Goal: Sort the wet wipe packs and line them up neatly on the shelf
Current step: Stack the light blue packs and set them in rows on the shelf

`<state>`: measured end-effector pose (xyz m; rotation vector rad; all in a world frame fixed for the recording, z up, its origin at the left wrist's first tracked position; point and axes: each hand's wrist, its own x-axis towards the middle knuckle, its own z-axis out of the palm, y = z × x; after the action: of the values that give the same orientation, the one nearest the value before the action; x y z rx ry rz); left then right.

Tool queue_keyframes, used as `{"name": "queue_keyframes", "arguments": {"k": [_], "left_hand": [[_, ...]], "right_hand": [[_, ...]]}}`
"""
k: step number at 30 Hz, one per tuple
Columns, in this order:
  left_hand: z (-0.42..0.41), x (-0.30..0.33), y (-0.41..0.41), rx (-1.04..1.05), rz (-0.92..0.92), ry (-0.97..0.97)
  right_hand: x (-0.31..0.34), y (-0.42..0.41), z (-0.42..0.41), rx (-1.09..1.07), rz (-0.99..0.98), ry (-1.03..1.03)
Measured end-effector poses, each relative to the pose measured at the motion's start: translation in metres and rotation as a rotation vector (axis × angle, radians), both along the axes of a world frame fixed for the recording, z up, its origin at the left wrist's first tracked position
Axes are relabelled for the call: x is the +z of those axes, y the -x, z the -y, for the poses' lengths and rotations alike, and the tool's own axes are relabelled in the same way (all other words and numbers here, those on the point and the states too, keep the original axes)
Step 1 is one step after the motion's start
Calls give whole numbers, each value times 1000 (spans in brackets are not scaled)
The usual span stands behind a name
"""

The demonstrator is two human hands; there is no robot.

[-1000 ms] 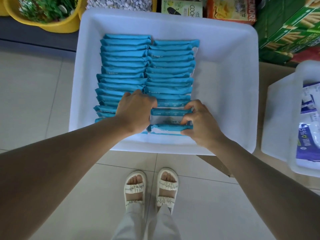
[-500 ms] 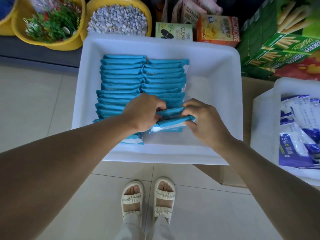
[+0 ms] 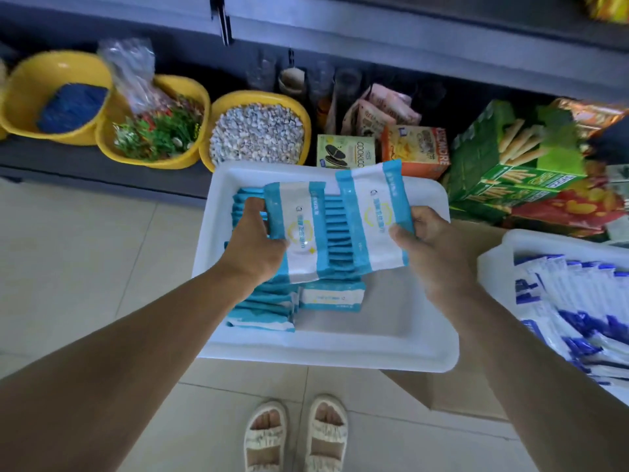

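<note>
Above the white tub (image 3: pixel 422 349), each hand grips one teal-and-white wet wipe pack: left hand (image 3: pixel 253 247) curled round the left pack (image 3: pixel 301 233), right hand (image 3: pixel 434 247) pinching the right pack (image 3: pixel 374 219). More packs (image 3: pixel 262 308) stand in rows below. Best carried flat, faces up, edges aligned, then set side by side on the shelf (image 3: pixel 408 25)

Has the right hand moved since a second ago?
Yes. The right hand has lifted a wipe pack up from the row in the white tub, face up.
</note>
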<state>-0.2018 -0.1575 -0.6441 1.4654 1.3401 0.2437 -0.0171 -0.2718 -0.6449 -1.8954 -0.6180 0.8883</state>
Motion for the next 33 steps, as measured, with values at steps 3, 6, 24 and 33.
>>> {"name": "queue_keyframes", "arguments": {"k": [3, 6, 24, 33], "left_hand": [[2, 6, -1, 95, 64, 78], [7, 10, 0, 146, 135, 162], [-1, -9, 30, -543, -277, -337], [-6, -28, 35, -704, -542, -409]], "right_hand": [[8, 21, -19, 56, -77, -23], [3, 40, -29, 131, -7, 82], [-16, 59, -11, 645, 515, 168], [-53, 40, -4, 390, 233, 97]]}}
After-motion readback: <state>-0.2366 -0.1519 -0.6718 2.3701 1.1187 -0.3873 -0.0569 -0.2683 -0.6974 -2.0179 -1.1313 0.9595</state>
